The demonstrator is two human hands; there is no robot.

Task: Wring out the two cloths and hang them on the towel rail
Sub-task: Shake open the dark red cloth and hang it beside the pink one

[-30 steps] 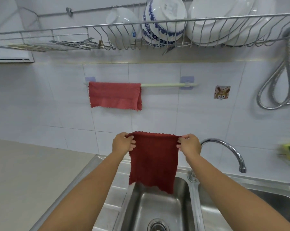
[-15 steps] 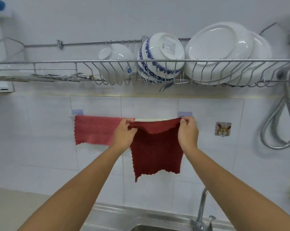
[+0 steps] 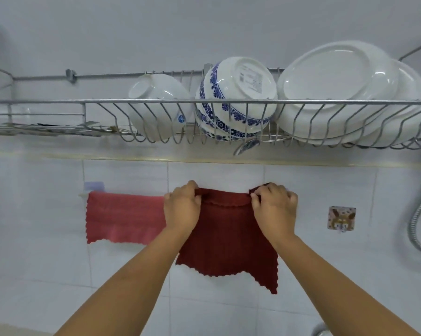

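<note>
A dark red cloth (image 3: 226,236) is draped over the towel rail on the tiled wall, its top edge folded over the bar. My left hand (image 3: 181,206) grips its upper left corner and my right hand (image 3: 275,207) grips its upper right corner. A lighter red cloth (image 3: 124,217) hangs on the left part of the same rail. Only the rail's left bracket (image 3: 94,186) shows; the cloths and my hands hide the bar itself.
A wire dish rack (image 3: 204,110) runs across the wall just above, holding a white bowl (image 3: 156,105), a blue-patterned bowl (image 3: 236,98) and white plates (image 3: 345,90). A sticker hook (image 3: 341,220) and a metal hose (image 3: 420,224) are at the right.
Both hands lifted the dark red cloth from over the sink up to the rail and folded its top edge over the bar. The view tilted upward.
</note>
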